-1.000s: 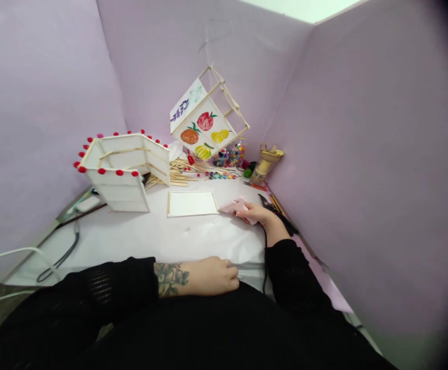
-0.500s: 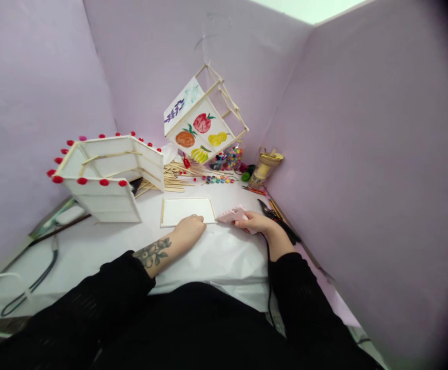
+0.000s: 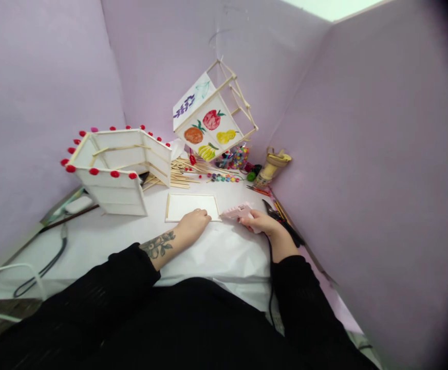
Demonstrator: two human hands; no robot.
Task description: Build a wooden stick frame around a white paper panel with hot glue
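Observation:
A flat white panel (image 3: 183,206) edged with thin wooden sticks lies on the white-covered table. My left hand (image 3: 193,224) is closed at its near edge, with the fingertips partly hidden. In my right hand (image 3: 261,222) is a pale pink hot glue gun (image 3: 236,211), its nozzle pointing left at the panel's near right corner. A dark cord runs down from the gun beside my right sleeve. Left of the panel stands a folded white screen-like structure (image 3: 119,192) of stick-framed panels, topped with red pompoms.
A stick-framed lantern (image 3: 224,121) with painted fruit hangs at the back. Beneath it are loose wooden sticks (image 3: 178,177), colourful beads (image 3: 224,178) and a bag of pompoms (image 3: 240,155). To the right are a bamboo-like holder (image 3: 272,167) and black-handled pliers (image 3: 285,221). Purple walls enclose the table.
The view has shifted a little, so everything appears slightly further right and higher. Both hands keep nearly the same place at the panel, and the glue gun stays at its corner.

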